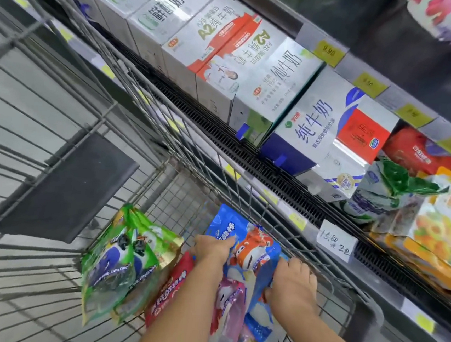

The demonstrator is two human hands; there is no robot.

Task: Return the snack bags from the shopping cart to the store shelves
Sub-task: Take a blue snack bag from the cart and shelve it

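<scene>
Both hands on a blue snack bag in the shopping cart

The left hand [213,247] and right hand [293,284] clasp the blue bag [252,255] by its sides, fingers closed on it, inside the cart [133,94]; green bags [121,260] and a red bag [170,288] lie beside it, milk boxes [254,72] on the shelf [286,181] alongside

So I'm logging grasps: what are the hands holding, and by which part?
Both hold the blue cartoon-printed snack bag in the cart: left hand on its left edge, right hand on its right edge.
</scene>
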